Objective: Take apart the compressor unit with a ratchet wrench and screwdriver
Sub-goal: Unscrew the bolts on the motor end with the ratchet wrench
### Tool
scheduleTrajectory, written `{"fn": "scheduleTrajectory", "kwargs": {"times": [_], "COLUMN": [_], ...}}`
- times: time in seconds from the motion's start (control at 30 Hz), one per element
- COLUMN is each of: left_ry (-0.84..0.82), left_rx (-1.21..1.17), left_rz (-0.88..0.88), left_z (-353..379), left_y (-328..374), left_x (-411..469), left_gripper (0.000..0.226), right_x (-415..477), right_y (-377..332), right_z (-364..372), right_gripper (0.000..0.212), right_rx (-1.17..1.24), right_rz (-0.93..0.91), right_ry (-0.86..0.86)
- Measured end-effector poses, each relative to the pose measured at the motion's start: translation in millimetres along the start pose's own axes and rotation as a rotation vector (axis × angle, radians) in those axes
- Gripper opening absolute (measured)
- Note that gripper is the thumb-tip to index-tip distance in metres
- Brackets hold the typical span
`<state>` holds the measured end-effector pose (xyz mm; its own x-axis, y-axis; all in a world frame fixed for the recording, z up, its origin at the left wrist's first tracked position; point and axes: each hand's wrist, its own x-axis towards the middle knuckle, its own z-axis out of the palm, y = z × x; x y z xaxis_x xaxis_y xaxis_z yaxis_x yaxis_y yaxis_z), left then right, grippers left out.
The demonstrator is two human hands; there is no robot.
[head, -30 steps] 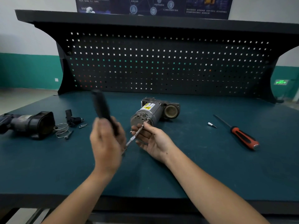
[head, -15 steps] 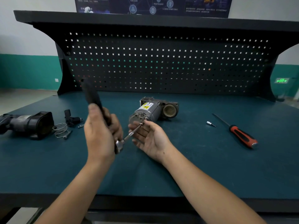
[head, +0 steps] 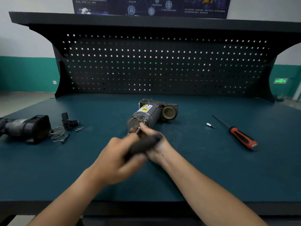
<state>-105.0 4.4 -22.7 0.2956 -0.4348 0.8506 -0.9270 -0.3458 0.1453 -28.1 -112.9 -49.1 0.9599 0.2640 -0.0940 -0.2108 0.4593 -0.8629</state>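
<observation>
Left grip (head: 117, 158) holds the ratchet wrench (head: 143, 145), right grip (head: 161, 150) pinches its shaft at the yellow-labelled compressor (head: 147, 114).

Workshop: pegboard (head: 162, 66) workbench (head: 211, 168).

**No legible text on label, poster or sign**

A yellow warning label (head: 144, 109) sits on the grey cylindrical metal compressor unit (head: 151, 114), its print too small to read. The dark blue wall poster (head: 151, 5) carries blurred white lettering. A glowing green wall sign (head: 280, 81) is unreadable.

Teal workbench (head: 211, 176), compressor unit (head: 151, 111) centre, screwdriver (head: 241, 136), bit (head: 210, 125) right, black housing (head: 29, 128) left
</observation>
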Motion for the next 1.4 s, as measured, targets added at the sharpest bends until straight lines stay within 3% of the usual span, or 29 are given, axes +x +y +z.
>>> {"fn": "scheduleTrajectory", "kwargs": {"times": [0.07,0.13,0.2,0.27,0.37,0.43,0.5,0.57,0.67,0.77,0.83,0.97,1.03,1.1,1.2,1.27,1.3,1.33,1.4], "left_ry": [0.410,0.729,0.904,0.973,0.836,0.489,-0.014,-0.233,-0.061,0.409,0.618,0.787,0.765,0.643,0.191,-0.155,-0.242,-0.274,-0.186], "left_rx": [-0.408,-0.711,-0.811,-0.862,-0.796,-0.532,-0.092,0.141,-0.053,-0.561,-0.756,-0.890,-0.875,-0.746,-0.250,0.119,0.232,0.282,0.262], "left_rz": [-0.407,-0.669,-0.786,-0.818,-0.705,-0.422,-0.108,0.046,-0.075,-0.510,-0.672,-0.788,-0.792,-0.721,-0.256,0.082,0.178,0.230,0.212], "left_z": [2.6,2.5,-1.8,-4.9,0.3,2.0,6.4,7.4,7.7,5.3,1.6,-14.1,-15.8,-13.6,-9.0,-3.5,-2.1,-1.9,-0.8], "left_y": [7.6,4.8,-2.2,-6.1,-1.6,3.5,4.4,1.2,6.3,11.4,5.6,-8.4,-9.9,-8.1,-0.4,0.0,-1.3,-3.0,-6.1], "left_x": [3.1,7.0,10.9,13.7,9.3,1.1,0.9,0.9,4.9,10.2,17.1,26.3,26.6,22.5,12.1,7.5,6.6,6.0,0.6], "left_gripper": [0.029,0.035,0.042,0.044,0.040,0.026,0.025,0.037,0.033,0.029,0.037,0.047,0.047,0.041,0.025,0.030,0.033,0.033,0.030], "right_x": [-2.0,-4.8,-6.4,-7.5,-8.3,-7.0,-5.3,-4.4,-6.0,-9.1,-10.1,-9.1,-8.7,-8.4,-5.7,-4.1,-3.4,-2.7,-3.1], "right_y": [-1.4,-4.3,-5.8,-6.0,-3.7,-2.0,-2.3,-2.3,-2.3,-4.3,-6.4,-6.5,-6.5,-6.4,-4.1,-3.0,-2.8,-2.2,-1.1], "right_z": [-0.2,-0.3,-0.4,1.6,4.0,4.5,5.1,6.6,6.6,3.4,1.1,1.4,2.0,2.9,3.7,4.0,3.6,2.6,0.3], "right_gripper": [0.023,0.025,0.025,0.025,0.026,0.027,0.027,0.028,0.025,0.022,0.023,0.023,0.026,0.028,0.026,0.023,0.022,0.021,0.019], "right_rx": [-0.002,0.025,0.055,0.061,0.039,0.043,0.092,0.159,0.181,0.150,0.172,0.156,0.133,0.117,0.111,0.129,0.123,0.111,0.100], "right_rz": [0.008,0.029,0.038,0.020,0.002,-0.004,0.008,0.029,0.027,0.028,0.047,0.038,0.018,-0.005,-0.018,-0.013,-0.007,-0.002,0.021], "right_ry": [0.005,-0.005,-0.020,-0.027,-0.009,0.021,0.040,0.050,0.035,-0.008,-0.052,-0.093,-0.097,-0.086,-0.042,-0.023,-0.020,-0.015,-0.019]}}
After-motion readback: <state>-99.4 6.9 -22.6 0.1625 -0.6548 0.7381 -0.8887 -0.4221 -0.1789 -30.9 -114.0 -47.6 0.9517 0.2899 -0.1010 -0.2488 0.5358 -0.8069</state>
